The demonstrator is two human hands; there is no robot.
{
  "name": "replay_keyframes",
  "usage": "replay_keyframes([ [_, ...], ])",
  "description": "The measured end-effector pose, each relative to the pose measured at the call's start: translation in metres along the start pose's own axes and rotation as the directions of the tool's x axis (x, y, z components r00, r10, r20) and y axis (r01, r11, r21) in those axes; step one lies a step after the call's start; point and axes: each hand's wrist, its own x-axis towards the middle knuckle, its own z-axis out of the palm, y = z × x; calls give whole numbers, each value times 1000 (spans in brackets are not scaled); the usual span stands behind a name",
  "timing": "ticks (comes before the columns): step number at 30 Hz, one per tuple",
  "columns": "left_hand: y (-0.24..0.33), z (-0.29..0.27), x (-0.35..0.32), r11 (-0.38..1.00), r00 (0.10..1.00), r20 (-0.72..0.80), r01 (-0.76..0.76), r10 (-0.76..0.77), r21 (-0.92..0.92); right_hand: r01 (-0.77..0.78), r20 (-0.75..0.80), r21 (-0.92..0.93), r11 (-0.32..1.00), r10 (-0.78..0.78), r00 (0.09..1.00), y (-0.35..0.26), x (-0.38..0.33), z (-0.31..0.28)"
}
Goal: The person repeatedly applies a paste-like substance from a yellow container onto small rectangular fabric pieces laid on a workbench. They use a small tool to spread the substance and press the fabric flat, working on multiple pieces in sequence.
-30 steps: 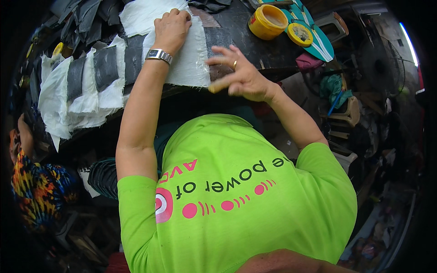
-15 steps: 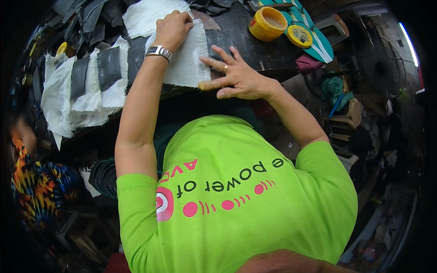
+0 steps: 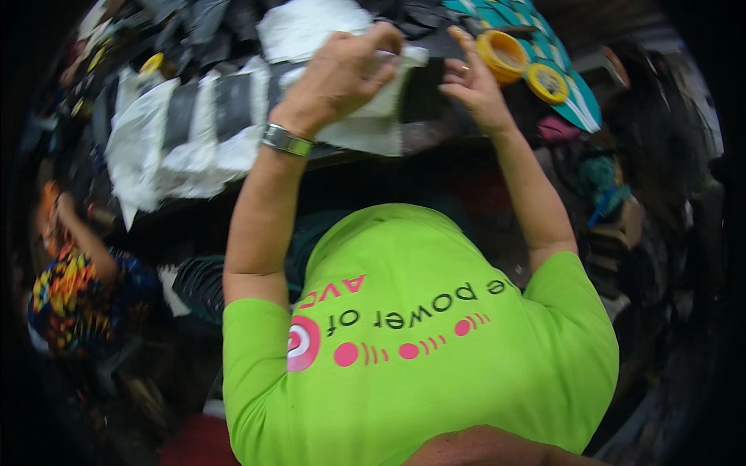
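My left hand point(image 3: 342, 78), with a watch point(image 3: 287, 140) on the wrist, is over a white frayed-edged cloth point(image 3: 373, 128) at the table's front edge. Its thumb and curled forefinger are apart, and the hand hides part of the cloth. My right hand point(image 3: 479, 95) is to the right, its forefinger stretched out beside a yellow open jar point(image 3: 503, 58) and its other fingers bent. Yellowish paste shows on that fingertip. A dark flat piece point(image 3: 423, 92) lies between my hands; blur hides whether either touches it. Another white cloth point(image 3: 307, 31) lies behind my left hand.
White cloth point(image 3: 140, 140) with dark grey strips point(image 3: 235, 101) drapes over the front edge at left. Black scraps point(image 3: 206, 31) are heaped behind. A yellow lid point(image 3: 546, 83) and teal sheet point(image 3: 573, 97) are at right. Another person's arm point(image 3: 89, 241) shows at far left.
My right hand has left the cloth's edge and moved up to the jar. My left hand has shifted right over the cloth, and its fingers have parted. The whole view has shifted slightly.
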Motion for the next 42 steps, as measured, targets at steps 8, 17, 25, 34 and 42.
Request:
replay_keyframes([
  [8,41,-100,-53,983,954,-259,114,-148,-142,224,233,329,917,-308,922,-80,8,68],
  [17,-51,-263,-117,909,885,-210,410,-416,-75,34,501,404,914,-252,828,-97,90,236],
  [25,-173,-349,-145,806,845,-126,534,-519,255,-76,483,256,964,-59,874,-79,163,368],
  [34,-203,-274,-127,425,888,-295,432,-352,795,-78,380,195,978,-2,925,-58,177,357],
  [42,-258,-238,-127,487,815,-445,578,-371,654,169,342,17,985,-164,925,-32,120,234],
])
